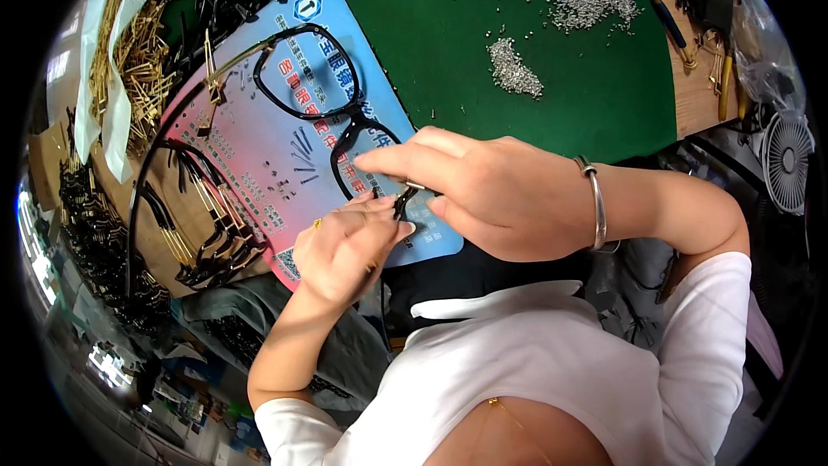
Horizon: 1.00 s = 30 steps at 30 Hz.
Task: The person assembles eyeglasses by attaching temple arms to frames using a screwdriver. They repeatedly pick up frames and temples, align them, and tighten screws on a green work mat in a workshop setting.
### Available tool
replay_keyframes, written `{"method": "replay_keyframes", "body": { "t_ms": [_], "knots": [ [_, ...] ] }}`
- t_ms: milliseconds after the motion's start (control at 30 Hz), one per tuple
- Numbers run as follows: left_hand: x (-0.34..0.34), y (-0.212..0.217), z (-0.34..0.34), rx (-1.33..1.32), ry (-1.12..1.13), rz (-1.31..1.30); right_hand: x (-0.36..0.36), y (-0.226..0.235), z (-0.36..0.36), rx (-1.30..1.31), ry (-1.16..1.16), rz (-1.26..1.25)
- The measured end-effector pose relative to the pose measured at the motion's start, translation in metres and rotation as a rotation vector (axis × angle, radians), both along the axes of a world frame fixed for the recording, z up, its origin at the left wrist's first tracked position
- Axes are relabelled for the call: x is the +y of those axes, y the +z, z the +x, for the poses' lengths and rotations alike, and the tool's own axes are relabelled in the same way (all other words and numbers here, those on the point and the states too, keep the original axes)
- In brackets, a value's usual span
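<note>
A black eyeglass frame [354,106] lies tilted over a printed blue-and-pink mat [414,246], with one long dark temple [148,164] curving off to the left. My left hand [341,250] is closed on the frame's near corner, its thumb and fingertips pinching there. Just above it, my right hand [504,194] is closed, its index finger reaching over the near lens rim and its thumb by the same corner. Between the two hands shows a small shiny metal piece [415,185]. What my right fingers grip is mostly hidden.
Loose screws [302,151] lie on the mat. Piles of tiny silvery parts [515,69] sit on the green surface [448,26], near a screwdriver [668,22]. Gold temples [138,60] and black-tipped temples [216,233] crowd the left. A white fan [785,164] stands far right.
</note>
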<state>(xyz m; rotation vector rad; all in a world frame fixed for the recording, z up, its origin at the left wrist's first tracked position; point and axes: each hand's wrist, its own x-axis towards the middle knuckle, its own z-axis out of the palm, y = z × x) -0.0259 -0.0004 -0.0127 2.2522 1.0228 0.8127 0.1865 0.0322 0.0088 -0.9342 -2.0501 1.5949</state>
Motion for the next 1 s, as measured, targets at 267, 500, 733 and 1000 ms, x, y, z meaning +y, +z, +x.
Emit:
{"method": "replay_keyframes", "body": {
  "t_ms": [267,500,733,1000],
  "knots": [
    [0.001,-0.003,-0.006,0.063,0.031,0.032,0.008,0.032,0.023,-0.41,0.346,0.151],
    [0.003,-0.006,-0.008,-0.038,0.003,-0.013,-0.006,0.02,0.013,-0.45,0.336,0.22],
    [0.003,-0.007,-0.008,-0.042,0.018,0.015,-0.005,0.021,0.012,-0.465,0.346,0.238],
    [0.005,-0.006,-0.005,-0.046,0.032,0.048,-0.002,0.021,0.012,-0.452,0.434,0.204]
  ]
}}
